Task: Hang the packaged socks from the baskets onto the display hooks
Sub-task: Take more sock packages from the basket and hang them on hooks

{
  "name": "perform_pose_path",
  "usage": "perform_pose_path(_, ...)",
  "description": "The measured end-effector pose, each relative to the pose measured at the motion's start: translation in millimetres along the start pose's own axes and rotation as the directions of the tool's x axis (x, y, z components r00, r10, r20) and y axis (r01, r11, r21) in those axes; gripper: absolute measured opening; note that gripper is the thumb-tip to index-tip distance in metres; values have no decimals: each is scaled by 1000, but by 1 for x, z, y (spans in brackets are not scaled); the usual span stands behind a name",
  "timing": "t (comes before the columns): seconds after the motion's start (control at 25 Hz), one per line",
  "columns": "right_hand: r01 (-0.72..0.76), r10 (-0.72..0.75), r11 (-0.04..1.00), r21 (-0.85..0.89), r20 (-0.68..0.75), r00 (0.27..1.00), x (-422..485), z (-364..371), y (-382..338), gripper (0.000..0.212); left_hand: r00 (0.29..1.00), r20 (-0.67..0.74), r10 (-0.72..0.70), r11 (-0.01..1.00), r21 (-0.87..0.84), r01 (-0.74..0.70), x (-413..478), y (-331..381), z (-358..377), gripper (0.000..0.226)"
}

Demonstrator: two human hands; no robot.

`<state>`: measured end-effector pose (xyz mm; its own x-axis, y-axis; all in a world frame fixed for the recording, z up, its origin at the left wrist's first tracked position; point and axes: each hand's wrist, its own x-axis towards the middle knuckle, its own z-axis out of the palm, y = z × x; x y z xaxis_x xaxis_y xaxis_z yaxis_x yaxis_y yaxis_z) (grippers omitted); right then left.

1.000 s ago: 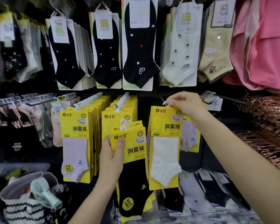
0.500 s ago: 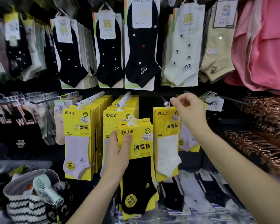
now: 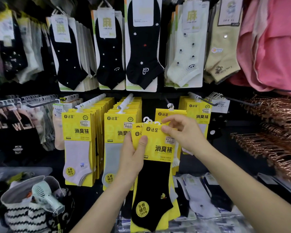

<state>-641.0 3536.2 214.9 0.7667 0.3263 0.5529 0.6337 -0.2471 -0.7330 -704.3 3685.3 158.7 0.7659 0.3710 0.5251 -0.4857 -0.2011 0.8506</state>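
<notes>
The left hand curls round a small stack of black sock packs, thumb across the front. The right hand pinches the front pack's top edge. Just behind them, another yellow pack hangs on a hook.

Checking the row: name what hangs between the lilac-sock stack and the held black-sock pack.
Head view: the grey-sock stack hangs there, partly behind the left hand.

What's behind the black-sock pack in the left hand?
More yellow packs in the left hand; only edges and hangers show. The black-sock pack covers their socks.
</notes>
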Motion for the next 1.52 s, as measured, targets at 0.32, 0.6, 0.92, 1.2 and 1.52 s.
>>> perform_pose_path(0.32,-61,60,998,-32,-38,997,20,-32,-9,22,998,42,36,999,20,-37,7,2,25,10)
perform_pose_path(0.6,-27,16,996,-81,-137,990,56,-36,-15,13,994,-110,11,999,-52,-17,8,-5,8,12)
perform_pose_path(0.92,-98,78,986,-138,-144,986,71,-26,5,21,984,-160,82,997,28,-78,8,-4,-32,15)
perform_pose_path(1.2,10,-66,987,-162,-347,936,45,-21,2,7,990,-119,80,996,-23,-83,9,6,-17,13)
perform_pose_path(1.52,-92,91,996,-14,-95,991,12,-7,-4,31,998,-18,54,998,-39,-55,11,15,22,7)
